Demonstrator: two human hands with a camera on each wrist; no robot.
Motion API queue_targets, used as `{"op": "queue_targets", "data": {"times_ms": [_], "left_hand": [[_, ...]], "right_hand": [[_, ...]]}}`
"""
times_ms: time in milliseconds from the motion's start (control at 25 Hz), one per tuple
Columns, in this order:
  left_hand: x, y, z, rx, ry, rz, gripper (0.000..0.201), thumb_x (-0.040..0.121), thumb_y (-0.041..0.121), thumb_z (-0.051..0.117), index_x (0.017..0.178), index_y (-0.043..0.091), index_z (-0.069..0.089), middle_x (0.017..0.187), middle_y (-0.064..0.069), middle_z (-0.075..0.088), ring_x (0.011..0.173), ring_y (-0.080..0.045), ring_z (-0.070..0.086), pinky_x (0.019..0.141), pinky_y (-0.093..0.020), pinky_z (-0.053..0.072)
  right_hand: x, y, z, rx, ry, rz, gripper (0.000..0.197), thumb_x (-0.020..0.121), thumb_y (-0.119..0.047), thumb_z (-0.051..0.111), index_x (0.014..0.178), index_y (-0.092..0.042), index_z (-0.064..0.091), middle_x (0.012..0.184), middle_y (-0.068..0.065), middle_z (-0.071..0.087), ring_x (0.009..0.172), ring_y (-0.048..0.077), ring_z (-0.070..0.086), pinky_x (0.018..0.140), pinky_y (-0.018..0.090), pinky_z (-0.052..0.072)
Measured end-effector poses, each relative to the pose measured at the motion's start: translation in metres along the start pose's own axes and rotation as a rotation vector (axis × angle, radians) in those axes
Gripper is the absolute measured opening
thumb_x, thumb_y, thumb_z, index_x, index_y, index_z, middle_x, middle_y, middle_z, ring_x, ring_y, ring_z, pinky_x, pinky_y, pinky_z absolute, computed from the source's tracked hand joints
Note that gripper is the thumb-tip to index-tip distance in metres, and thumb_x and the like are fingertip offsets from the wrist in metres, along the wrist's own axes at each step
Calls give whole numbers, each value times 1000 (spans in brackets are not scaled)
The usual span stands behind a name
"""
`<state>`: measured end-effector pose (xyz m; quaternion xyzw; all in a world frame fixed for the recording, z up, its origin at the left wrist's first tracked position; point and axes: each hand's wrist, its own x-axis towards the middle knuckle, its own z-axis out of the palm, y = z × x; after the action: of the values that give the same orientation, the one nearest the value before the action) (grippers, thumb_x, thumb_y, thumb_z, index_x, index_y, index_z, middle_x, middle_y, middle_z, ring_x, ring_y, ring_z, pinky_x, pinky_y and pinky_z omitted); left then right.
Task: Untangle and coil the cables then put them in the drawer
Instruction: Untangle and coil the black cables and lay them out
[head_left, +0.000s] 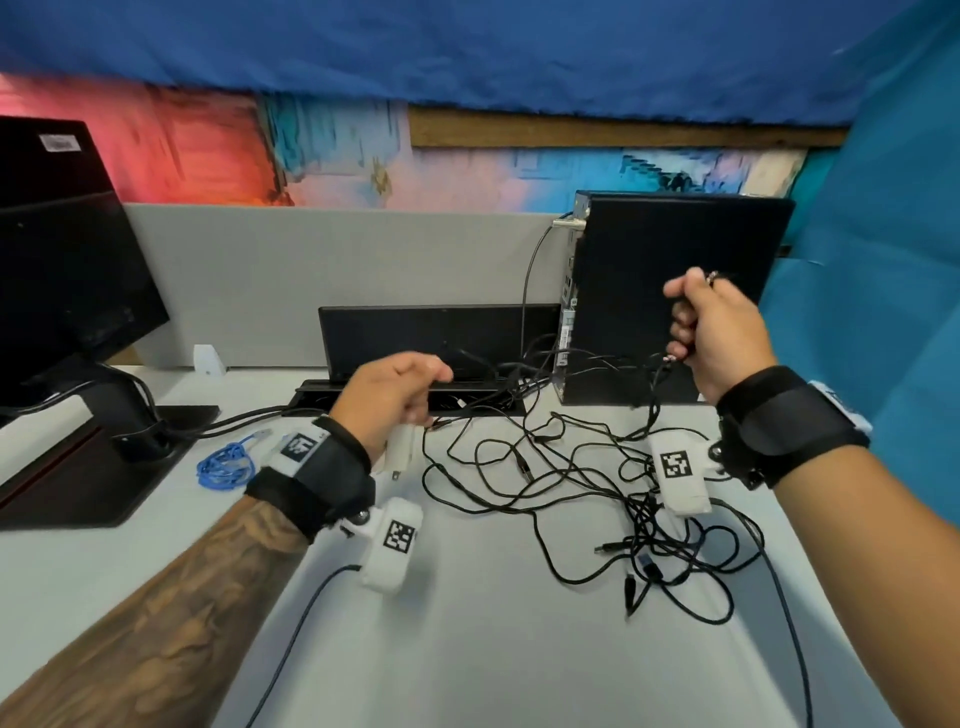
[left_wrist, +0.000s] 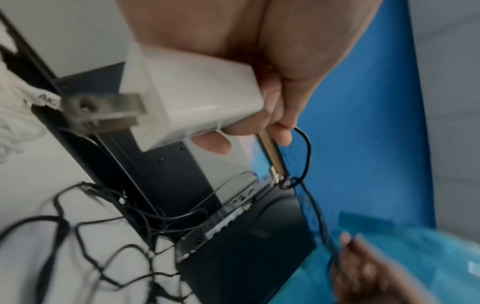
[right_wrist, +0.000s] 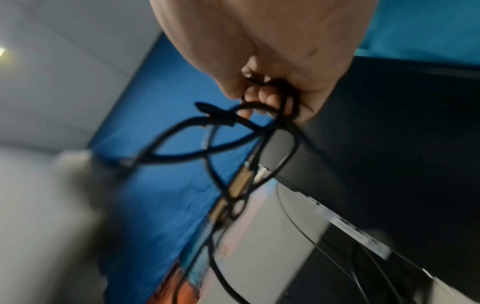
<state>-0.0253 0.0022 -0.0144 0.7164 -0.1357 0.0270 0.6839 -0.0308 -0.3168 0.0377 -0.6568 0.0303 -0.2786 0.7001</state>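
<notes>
A tangle of thin black cables (head_left: 582, 483) sprawls over the white desk (head_left: 493, 649), with several loose plug ends near the right. My left hand (head_left: 395, 395) grips a white wall charger (head_left: 400, 448), whose metal prongs (left_wrist: 103, 112) point down and left; a black cable (left_wrist: 306, 152) leaves its fingers. My right hand (head_left: 711, 332) is raised in front of the black computer, its fingers curled round several loops of black cable (right_wrist: 259, 117). From that fist strands hang down to the tangle. No drawer is in view.
A black desktop computer (head_left: 670, 291) stands at the back right, a black keyboard (head_left: 431, 338) leans on the grey partition (head_left: 311, 280). A monitor (head_left: 67, 249) and its stand fill the left. A coiled blue cable (head_left: 226, 462) lies by the stand. One long dark cable (head_left: 291, 639) runs off the front edge.
</notes>
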Motion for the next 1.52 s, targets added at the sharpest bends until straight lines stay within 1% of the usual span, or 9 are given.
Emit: {"op": "queue_targets", "data": {"times_ms": [240,480,640,760,880,960,1120,1280,1520], "left_hand": [[18,28,-42,-411,162,25,22,103,23,46,90,15,61,48,10,26,41,-4,30,56,-26,44],[29,41,-77,-570,348,-22,22,102,27,44,85,20,57,44,8,25,40,-5,29,57,-24,41],[24,38,-48,-413,76,-56,24,101,14,43,91,7,64,59,2,48,48,-10,49,66,-30,49],[15,42,-9,-216,-145,-75,22,100,8,48,100,-1,68,74,-7,64,62,-16,64,66,-25,56],[14,49,18,-244,-224,-67,21,100,9,49,104,0,68,76,-5,66,66,-15,64,76,-29,57],[16,51,23,-308,-242,-58,21,101,8,48,103,0,67,72,-3,61,60,-12,56,73,-32,56],[7,38,11,-155,-379,-184,28,98,14,41,92,7,67,52,5,32,44,-10,26,50,-28,36],[-10,31,6,-303,-661,-273,25,90,17,37,78,12,58,46,9,27,41,-11,18,47,-26,36],[19,37,4,-816,-250,-98,24,100,9,36,100,7,60,73,0,64,65,-11,61,82,-37,58]], "right_hand": [[-11,44,-9,-169,-40,211,30,105,-34,49,83,-18,60,64,-3,44,47,7,39,40,19,31],[-23,59,-34,-880,-302,311,55,90,-61,62,82,-9,77,68,1,55,57,14,44,52,24,32],[-24,61,-23,-1018,-325,268,38,94,-49,63,93,-11,72,93,5,68,89,20,62,74,31,46],[-39,43,7,-892,-247,-62,31,96,-54,55,104,-28,68,105,-7,67,103,14,64,88,34,51],[-69,7,48,-446,-600,-25,34,103,-47,48,123,-25,65,111,-7,74,105,2,67,90,20,44],[-76,1,65,-372,-750,27,23,104,-32,51,120,-20,64,96,-2,76,91,7,72,90,23,48],[-58,7,61,-375,-365,-157,12,101,-18,55,103,-20,67,70,-9,56,55,-4,52,59,16,44],[-42,18,54,-300,-290,-119,6,98,-19,61,102,-19,65,69,5,49,64,3,54,64,19,45],[-85,58,86,-571,-663,-45,25,96,-33,65,74,-23,62,61,-11,59,52,-4,49,65,23,42]]}}
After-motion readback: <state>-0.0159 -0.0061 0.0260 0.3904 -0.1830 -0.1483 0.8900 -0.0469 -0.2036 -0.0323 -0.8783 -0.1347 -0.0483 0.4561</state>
